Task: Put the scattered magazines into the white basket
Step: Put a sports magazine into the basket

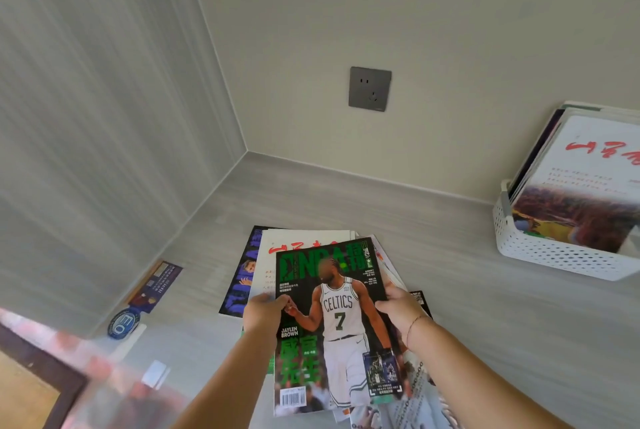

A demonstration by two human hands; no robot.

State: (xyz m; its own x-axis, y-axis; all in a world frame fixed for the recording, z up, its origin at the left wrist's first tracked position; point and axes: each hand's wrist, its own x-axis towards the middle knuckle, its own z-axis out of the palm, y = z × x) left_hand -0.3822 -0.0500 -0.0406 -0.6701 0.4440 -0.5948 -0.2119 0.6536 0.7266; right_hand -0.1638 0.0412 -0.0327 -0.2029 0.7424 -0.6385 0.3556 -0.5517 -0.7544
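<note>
Both hands, left (265, 312) and right (403, 311), grip the NBA magazine's (337, 328) side edges.

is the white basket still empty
No, the white basket at the right already holds several upright magazines, the front one with red brush lettering and a landscape photo.

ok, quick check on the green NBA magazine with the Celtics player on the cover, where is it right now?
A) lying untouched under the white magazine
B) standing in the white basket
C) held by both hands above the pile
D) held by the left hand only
C: the left hand and the right hand grip opposite edges of the green NBA magazine over the pile, while the white basket sits off to the right.
</note>
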